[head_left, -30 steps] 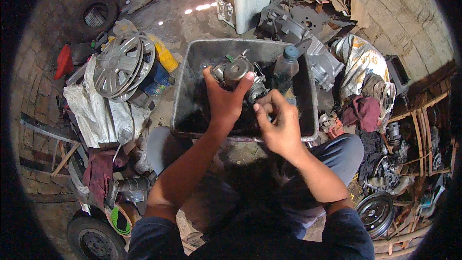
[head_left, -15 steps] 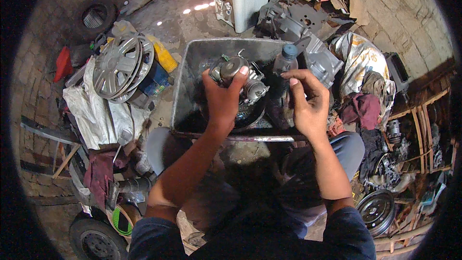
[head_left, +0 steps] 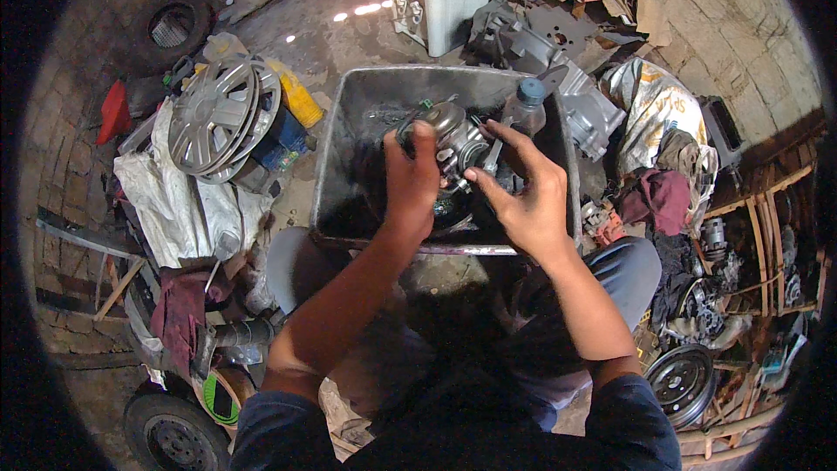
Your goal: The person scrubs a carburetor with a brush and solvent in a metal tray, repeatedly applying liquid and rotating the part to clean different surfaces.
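Observation:
A metal carburetor (head_left: 453, 135) is held over a dark rectangular basin (head_left: 327, 153) in front of me. My left hand (head_left: 411, 179) grips its left side, thumb on top and fingers wrapped round behind. My right hand (head_left: 532, 201) is at its right side, the thumb against the lower edge and the index finger near the upper edge. A narrow pale metal piece shows between those two fingers; its kind is unclear. A clear plastic bottle (head_left: 527, 109) with a blue cap stands in the basin's right part, its lower half hidden behind my right hand.
Stacked wheel covers (head_left: 214, 126) and a white sack (head_left: 161, 196) lie to the left. A white box (head_left: 445, 0) stands beyond the basin. A grey metal housing (head_left: 584, 109) and a printed sack (head_left: 649, 113) are on the right. A tyre (head_left: 174, 427) lies at lower left.
My right hand has moved left and down from beside the bottle to the carburetor's right side, its fingers spreading from a pinch. The carburetor has turned slightly in my left hand.

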{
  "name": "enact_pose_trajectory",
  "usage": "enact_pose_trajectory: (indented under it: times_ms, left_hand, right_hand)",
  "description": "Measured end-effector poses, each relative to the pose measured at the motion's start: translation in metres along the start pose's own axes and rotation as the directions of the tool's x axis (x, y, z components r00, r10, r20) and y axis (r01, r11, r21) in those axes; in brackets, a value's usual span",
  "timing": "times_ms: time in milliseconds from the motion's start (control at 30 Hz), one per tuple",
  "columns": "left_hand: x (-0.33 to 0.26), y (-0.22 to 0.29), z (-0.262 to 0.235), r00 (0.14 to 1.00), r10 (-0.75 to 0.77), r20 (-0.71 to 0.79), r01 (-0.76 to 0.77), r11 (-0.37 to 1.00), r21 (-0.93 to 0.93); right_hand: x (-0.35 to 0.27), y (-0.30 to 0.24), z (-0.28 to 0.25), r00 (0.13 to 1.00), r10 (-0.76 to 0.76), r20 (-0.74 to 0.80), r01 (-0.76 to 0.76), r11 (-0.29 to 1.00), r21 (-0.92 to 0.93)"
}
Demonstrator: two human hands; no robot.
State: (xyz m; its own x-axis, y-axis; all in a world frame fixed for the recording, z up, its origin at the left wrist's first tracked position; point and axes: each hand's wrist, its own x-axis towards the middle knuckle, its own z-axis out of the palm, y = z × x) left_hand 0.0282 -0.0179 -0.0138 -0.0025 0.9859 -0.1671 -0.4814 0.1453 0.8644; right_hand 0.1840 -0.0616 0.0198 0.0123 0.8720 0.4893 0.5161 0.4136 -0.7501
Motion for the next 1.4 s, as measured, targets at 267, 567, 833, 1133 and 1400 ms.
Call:
enact_pose_trajectory:
  times_ms: [267,567,833,1133,1400]
  left_hand:
    - [-0.004,0.014,0.008,0.999,-0.051,0.004,0.051,0.999,0.005]
    - [-0.011,0.026,0.014,0.994,0.104,0.04,-0.111,0.944,0.311]
    - [0.003,-0.003,0.01,0.951,0.298,0.081,-0.302,0.952,0.049]
    - [-0.012,0.006,0.005,0.957,0.058,0.284,0.05,0.933,-0.358]
    - [-0.011,0.006,0.004,0.859,0.491,0.143,-0.504,0.861,0.071]
  right_hand:
    - [0.004,-0.001,0.001,0.998,0.055,-0.022,-0.055,0.998,-0.027]
    - [0.01,0.005,-0.009,0.937,0.35,-0.021,-0.311,0.856,0.413]
    - [0.01,-0.006,-0.012,0.908,0.415,0.061,-0.386,0.769,0.509]
    - [0.005,-0.012,-0.004,0.923,0.372,0.098,-0.362,0.756,0.545]
    - [0.013,-0.02,-0.022,0.984,0.178,0.009,-0.165,0.89,0.426]
